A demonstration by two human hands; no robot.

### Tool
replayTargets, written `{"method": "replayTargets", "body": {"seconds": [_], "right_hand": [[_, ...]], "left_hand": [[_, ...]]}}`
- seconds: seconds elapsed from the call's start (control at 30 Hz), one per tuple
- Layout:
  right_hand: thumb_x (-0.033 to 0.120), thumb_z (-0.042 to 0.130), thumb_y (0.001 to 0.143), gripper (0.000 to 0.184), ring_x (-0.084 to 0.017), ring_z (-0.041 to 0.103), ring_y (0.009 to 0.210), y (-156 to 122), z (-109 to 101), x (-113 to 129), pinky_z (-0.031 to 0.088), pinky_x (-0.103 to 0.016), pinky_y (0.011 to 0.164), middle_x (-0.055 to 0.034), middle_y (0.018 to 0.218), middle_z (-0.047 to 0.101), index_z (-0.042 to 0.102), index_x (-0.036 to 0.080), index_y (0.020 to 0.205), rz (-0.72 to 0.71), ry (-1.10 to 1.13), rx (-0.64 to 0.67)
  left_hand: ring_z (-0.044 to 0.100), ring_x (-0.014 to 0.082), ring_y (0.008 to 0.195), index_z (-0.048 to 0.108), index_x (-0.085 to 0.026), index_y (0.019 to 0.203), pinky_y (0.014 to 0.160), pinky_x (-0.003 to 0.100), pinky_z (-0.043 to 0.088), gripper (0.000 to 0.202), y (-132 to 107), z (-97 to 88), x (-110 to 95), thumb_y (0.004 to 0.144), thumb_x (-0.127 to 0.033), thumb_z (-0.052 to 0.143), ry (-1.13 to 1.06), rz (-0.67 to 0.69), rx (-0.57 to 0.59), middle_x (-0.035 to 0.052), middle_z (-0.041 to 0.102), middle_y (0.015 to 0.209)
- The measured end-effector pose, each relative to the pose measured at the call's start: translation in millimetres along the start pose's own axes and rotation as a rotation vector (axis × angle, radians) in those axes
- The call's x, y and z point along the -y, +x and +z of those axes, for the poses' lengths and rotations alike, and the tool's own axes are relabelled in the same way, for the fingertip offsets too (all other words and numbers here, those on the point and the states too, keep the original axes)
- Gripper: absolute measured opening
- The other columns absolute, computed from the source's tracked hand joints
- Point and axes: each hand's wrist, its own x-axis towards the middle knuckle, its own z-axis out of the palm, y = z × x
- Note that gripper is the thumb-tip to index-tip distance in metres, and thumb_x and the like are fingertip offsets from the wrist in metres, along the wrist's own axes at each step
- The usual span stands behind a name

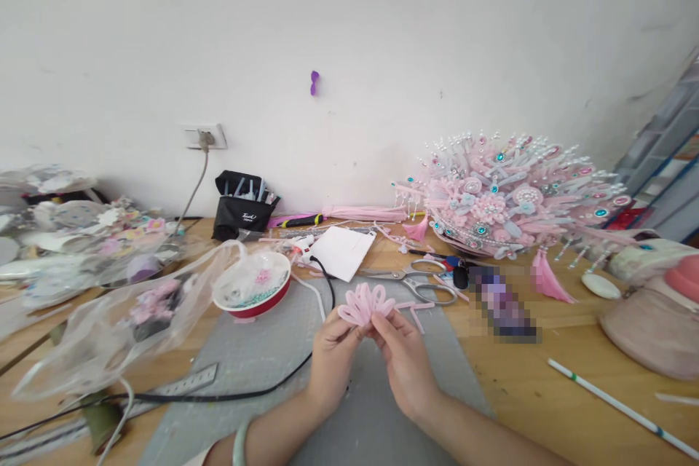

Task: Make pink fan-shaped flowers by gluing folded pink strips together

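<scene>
Between my hands is a pink looped flower [365,303], its fuzzy loops fanned upward like pipe-cleaner petals. My left hand [333,353] pinches its base from the left, fingers closed. From the right, my right hand [403,358] presses thumb and fingers on the same base, which the fingertips hide. Both hands are above a grey cutting mat [376,422]. Just behind the flower lie large silver scissors [409,277] and short pink pipe-cleaner pieces [418,317]. A white card [343,251] rests beyond them.
A red-and-white bowl of beads [252,302] stands left, beside a plastic bag [180,313]. A black cable [234,396] crosses the mat. At the back right sits a pink beaded headdress [491,196]. A blurred phone [502,302] and a white stick [617,404] lie to the right.
</scene>
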Motion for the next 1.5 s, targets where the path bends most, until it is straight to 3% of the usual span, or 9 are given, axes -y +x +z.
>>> {"method": "replayTargets", "body": {"seconds": [0.23, 0.8, 1.3, 1.5], "right_hand": [[0.029, 0.069, 0.063, 0.012, -0.012, 0.051, 0.065, 1.9, -3.3, -2.6, 0.04, -0.025, 0.067, 0.0016, 0.063, 0.059, 0.066, 0.018, 0.064, 0.029, 0.063, -0.037], [0.029, 0.064, 0.069, 0.016, -0.016, 0.056, 0.078, -0.2, -1.0, -2.2, 0.042, -0.029, 0.076, -0.0022, 0.082, 0.064, 0.065, 0.019, 0.082, 0.024, 0.061, 0.043], [0.032, 0.061, 0.072, 0.013, -0.017, 0.056, 0.077, -2.2, -2.1, -0.1, 0.044, -0.029, 0.069, -0.0021, 0.08, 0.064, 0.064, 0.02, 0.076, 0.01, 0.079, 0.0], [0.033, 0.063, 0.07, 0.014, -0.016, 0.056, 0.074, -2.4, -1.7, -1.5, 0.045, -0.029, 0.07, -0.0014, 0.076, 0.063, 0.064, 0.02, 0.07, 0.016, 0.072, -0.019]], "left_hand": [[0.054, 0.0166, 0.066, 0.069, -0.018, 0.06, 0.064, 0.026, 0.044, 0.01, -1.1, -2.5, 4.8, 0.066, -0.023, 0.063, 0.058, 0.07, -0.025, 0.0026, 0.063, 0.067], [0.056, 0.0186, 0.074, 0.07, -0.019, 0.078, 0.071, 0.028, 0.045, 0.014, 2.0, -2.2, 2.7, 0.07, -0.024, 0.059, 0.103, 0.068, 0.011, 0.0044, 0.064, 0.077], [0.055, 0.0167, 0.068, 0.068, -0.018, 0.07, 0.067, 0.027, 0.045, 0.009, 3.8, -4.7, 9.3, 0.069, -0.024, 0.061, 0.13, 0.108, 0.029, 0.003, 0.064, 0.072], [0.056, 0.0163, 0.067, 0.068, -0.019, 0.072, 0.066, 0.027, 0.045, 0.008, 4.8, -6.0, 15.2, 0.07, -0.021, 0.061, 0.157, 0.209, 0.038, 0.0029, 0.065, 0.073]]}}
